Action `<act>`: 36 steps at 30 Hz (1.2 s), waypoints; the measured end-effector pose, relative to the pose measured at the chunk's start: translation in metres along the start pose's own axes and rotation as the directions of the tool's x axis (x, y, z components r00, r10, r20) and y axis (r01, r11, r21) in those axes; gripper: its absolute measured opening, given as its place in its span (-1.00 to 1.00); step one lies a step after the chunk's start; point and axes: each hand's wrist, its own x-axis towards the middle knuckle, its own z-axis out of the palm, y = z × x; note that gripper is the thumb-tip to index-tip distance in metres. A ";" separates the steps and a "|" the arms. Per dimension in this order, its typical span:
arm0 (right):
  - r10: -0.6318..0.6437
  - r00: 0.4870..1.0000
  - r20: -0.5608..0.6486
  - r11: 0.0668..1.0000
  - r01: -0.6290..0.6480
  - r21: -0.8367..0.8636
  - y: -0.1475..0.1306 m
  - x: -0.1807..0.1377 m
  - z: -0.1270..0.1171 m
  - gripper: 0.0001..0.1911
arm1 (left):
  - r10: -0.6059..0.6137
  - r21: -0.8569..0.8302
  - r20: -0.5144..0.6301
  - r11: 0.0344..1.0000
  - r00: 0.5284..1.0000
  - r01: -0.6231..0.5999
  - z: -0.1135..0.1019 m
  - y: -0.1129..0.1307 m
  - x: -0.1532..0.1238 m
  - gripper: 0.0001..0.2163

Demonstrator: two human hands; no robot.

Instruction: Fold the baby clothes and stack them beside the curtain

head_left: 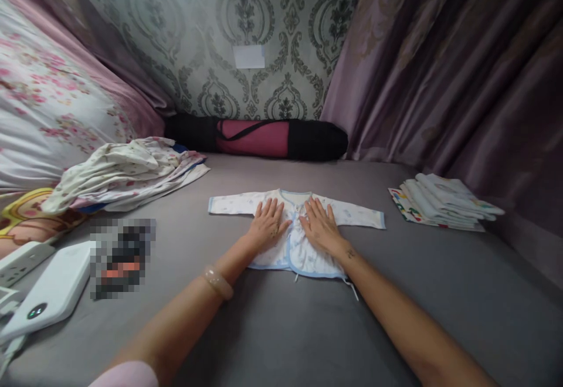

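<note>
Shirt [295, 240] white, blue-trimmed, sleeves spread, lying flat

Baby top [295, 240] thin matt cotton-like cloth, bedsheet [281, 328] smooth matt fabric, curtains [448, 76] w/ satin sheen.

Dim, soft indoor light; wide-angle bending at edges; pixelated patch at left; centre sharp.

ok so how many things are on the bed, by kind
baby shirt, under left hand and right hand: 1
clothes heaps, loose heap and folded stack: 2
rolled mat bag: 1
power bank: 1
total: 5
</note>
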 end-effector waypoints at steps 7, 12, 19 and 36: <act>0.045 0.988 0.146 0.997 -0.053 0.051 0.020 0.010 0.003 -0.29 | -0.041 -0.032 0.072 0.999 0.997 0.044 0.005 -0.019 0.011 -0.39; 0.172 0.981 0.091 0.985 -0.169 -0.048 0.039 0.015 0.004 -0.31 | -0.276 0.007 0.062 0.961 0.959 0.276 0.004 -0.047 0.016 -0.39; 0.197 0.972 0.130 0.979 -0.201 0.020 0.056 0.018 0.011 -0.28 | -0.279 -0.032 0.072 0.959 0.958 0.282 0.013 -0.057 0.014 -0.42; 0.390 0.918 0.069 0.905 -0.368 -0.211 0.136 -0.026 -0.005 -0.34 | -0.485 0.042 -0.033 0.873 0.874 0.486 0.005 -0.140 -0.026 -0.44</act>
